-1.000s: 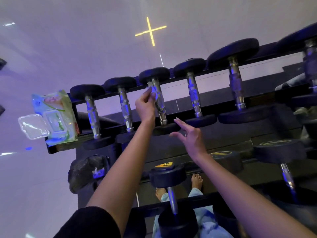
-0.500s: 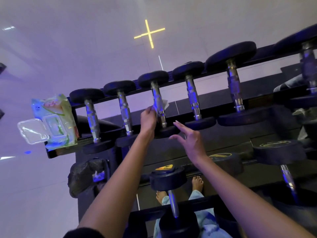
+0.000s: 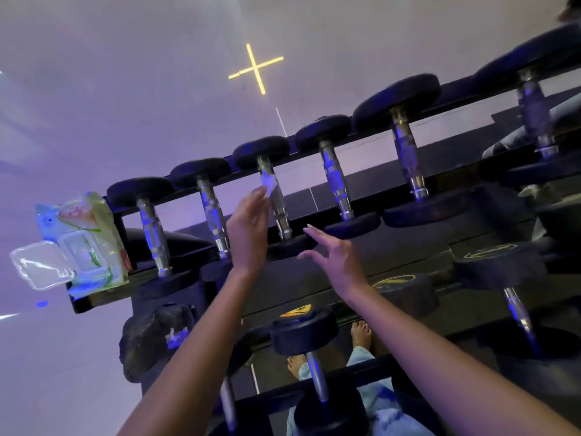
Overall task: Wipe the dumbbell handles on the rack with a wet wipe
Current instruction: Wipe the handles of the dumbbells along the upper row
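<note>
Where the head view looks down on the rack (image 3: 371,143), a row of dumbbells is seen along the top tier. The left hand (image 3: 248,234) is raised at the third dumbbell handle (image 3: 275,196) from the left; a wet wipe (image 3: 268,184) is pinched at its fingertips and pressed on the upper part of that handle, so the grip is closed on the wipe. The right hand (image 3: 333,259) is held just beside the near weight of the same dumbbell, fingers spread, grip released, nothing held. An open wipes pack (image 3: 85,243) with its clear lid flipped out is set on the left end of the rack. A black bag (image 3: 154,338) is seen below it. Lower tiers are partly blocked by both forearms. Bare feet (image 3: 361,333) are visible on the floor beneath. A yellow cross light (image 3: 256,69) is reflected above.
</note>
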